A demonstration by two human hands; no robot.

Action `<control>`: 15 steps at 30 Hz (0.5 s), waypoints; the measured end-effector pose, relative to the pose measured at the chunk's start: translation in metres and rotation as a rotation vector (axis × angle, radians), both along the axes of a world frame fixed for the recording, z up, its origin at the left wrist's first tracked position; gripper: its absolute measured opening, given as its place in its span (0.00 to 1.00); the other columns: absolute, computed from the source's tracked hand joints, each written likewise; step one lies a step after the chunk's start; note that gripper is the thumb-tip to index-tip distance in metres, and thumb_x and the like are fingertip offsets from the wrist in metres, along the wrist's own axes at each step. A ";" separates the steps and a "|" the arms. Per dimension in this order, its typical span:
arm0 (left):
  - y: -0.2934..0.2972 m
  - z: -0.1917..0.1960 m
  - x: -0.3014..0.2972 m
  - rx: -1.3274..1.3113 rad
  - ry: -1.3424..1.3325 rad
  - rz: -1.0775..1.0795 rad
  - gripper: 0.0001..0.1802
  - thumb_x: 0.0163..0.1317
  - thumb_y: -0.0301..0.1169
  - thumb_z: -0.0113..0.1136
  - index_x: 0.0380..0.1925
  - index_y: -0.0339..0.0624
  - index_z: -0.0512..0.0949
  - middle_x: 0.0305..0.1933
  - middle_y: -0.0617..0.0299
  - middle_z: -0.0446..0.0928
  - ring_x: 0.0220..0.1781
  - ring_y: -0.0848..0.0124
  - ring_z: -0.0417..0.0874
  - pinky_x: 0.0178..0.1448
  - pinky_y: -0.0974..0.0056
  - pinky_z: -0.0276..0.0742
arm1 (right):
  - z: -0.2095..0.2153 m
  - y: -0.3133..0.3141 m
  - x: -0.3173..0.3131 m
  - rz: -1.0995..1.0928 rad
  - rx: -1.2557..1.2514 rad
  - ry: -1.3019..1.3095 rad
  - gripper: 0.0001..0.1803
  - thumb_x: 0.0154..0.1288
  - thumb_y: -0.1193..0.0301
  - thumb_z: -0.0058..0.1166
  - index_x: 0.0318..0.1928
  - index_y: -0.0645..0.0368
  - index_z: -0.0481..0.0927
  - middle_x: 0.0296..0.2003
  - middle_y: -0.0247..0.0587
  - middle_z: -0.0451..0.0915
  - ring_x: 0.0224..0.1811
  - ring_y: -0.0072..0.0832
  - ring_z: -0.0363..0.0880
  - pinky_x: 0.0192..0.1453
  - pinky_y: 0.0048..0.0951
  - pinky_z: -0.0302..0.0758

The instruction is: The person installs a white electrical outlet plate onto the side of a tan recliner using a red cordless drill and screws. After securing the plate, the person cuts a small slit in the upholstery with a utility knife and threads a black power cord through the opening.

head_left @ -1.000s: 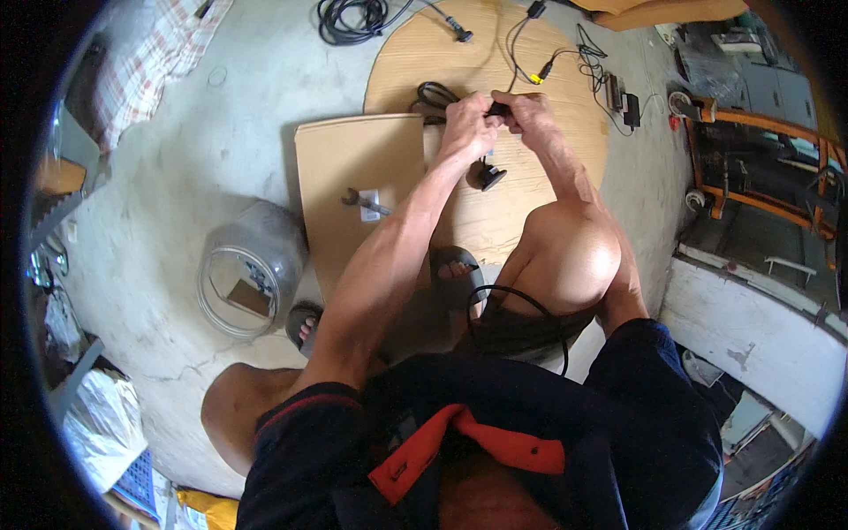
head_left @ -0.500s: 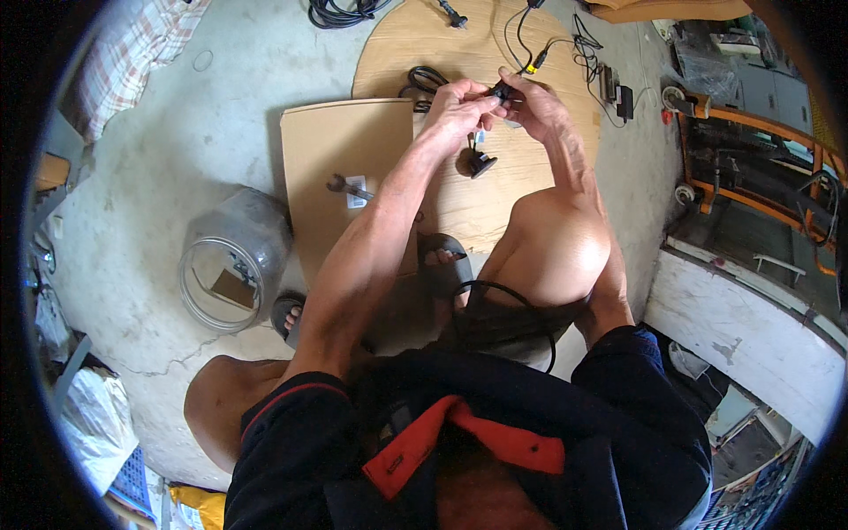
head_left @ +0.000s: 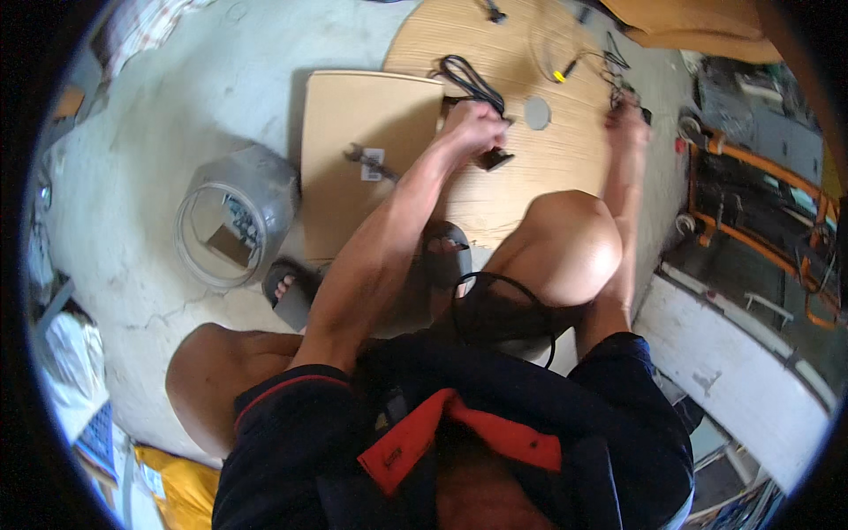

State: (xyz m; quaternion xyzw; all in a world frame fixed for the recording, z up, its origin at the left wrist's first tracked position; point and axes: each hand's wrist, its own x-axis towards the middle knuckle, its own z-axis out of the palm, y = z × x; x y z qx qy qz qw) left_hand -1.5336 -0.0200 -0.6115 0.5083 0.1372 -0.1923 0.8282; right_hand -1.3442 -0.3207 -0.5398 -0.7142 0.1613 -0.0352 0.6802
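My left hand (head_left: 477, 128) is closed with its fingers curled, above the left part of a round wooden board (head_left: 556, 168). Something dark shows at its fingertips, too little to name. Just below it lies a small black piece (head_left: 495, 160), and beyond it a coiled black cable (head_left: 473, 75). At the board's right edge, my right hand (head_left: 627, 124) is smeared by motion, over a black box-shaped adapter (head_left: 646, 116) and thin black wires (head_left: 616, 62). Whether it grips anything is hidden by blur. A black lead with a yellow band (head_left: 560, 76) lies farther in.
A cardboard box (head_left: 353, 203) with a wrench (head_left: 371, 162) on top stands left of the board. Beside it, a clear plastic jar (head_left: 238, 212) lies on its side, small metal parts inside. An orange-framed cart (head_left: 751, 141) and white panel (head_left: 733, 353) line the right.
My hands, together earlier on a small black thing at the lead's end, have parted. The right has swung right to the adapter; the left has come nearer. The view has shifted a little.
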 end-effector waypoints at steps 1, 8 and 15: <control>0.005 -0.024 -0.008 -0.091 -0.085 -0.069 0.10 0.67 0.34 0.66 0.31 0.39 0.82 0.25 0.61 0.82 0.23 0.76 0.76 0.28 0.68 0.71 | 0.037 -0.016 0.030 -0.132 -0.107 0.067 0.08 0.70 0.69 0.65 0.34 0.58 0.81 0.26 0.39 0.80 0.16 0.27 0.72 0.17 0.29 0.67; -0.020 0.037 0.008 0.558 -0.659 -0.152 0.08 0.56 0.31 0.65 0.34 0.39 0.85 0.30 0.49 0.86 0.33 0.57 0.90 0.36 0.57 0.85 | -0.049 0.084 -0.043 1.024 -0.360 0.185 0.21 0.67 0.57 0.65 0.52 0.59 0.82 0.43 0.38 0.84 0.42 0.27 0.82 0.40 0.30 0.82; 0.022 0.119 -0.033 0.520 -0.454 0.202 0.10 0.60 0.28 0.62 0.42 0.41 0.83 0.33 0.48 0.84 0.34 0.54 0.87 0.39 0.52 0.81 | -0.053 0.155 -0.138 0.854 -0.698 0.452 0.12 0.64 0.69 0.63 0.44 0.62 0.80 0.37 0.39 0.83 0.34 0.26 0.83 0.36 0.30 0.80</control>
